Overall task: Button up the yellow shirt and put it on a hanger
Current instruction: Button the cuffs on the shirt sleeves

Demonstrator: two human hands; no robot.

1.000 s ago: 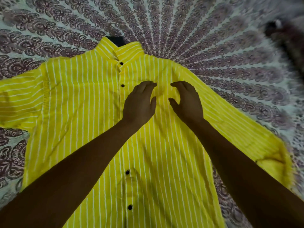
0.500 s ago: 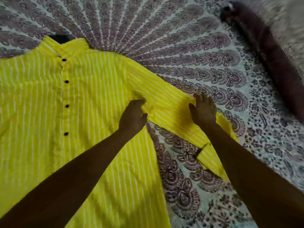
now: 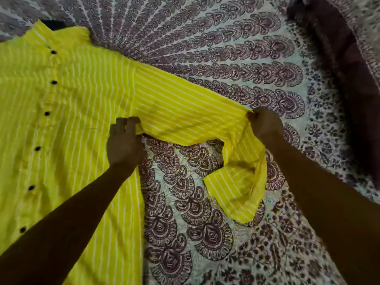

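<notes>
The shirt (image 3: 82, 120) lies flat on the left of the bedspread (image 3: 205, 58), and its buttons (image 3: 47, 113) look done up. A dark shape (image 3: 54, 24) shows behind the collar; I can't tell if it's the hanger. The left hand (image 3: 123, 145) pinches the sleeve (image 3: 185, 112) at the armpit, fingers curled. The right hand (image 3: 265, 126) grips its far edge by the cuff (image 3: 232, 188), which is doubled back. Pulling too hard could drag the body askew or strain the seam. The folded cuff may crease.
</notes>
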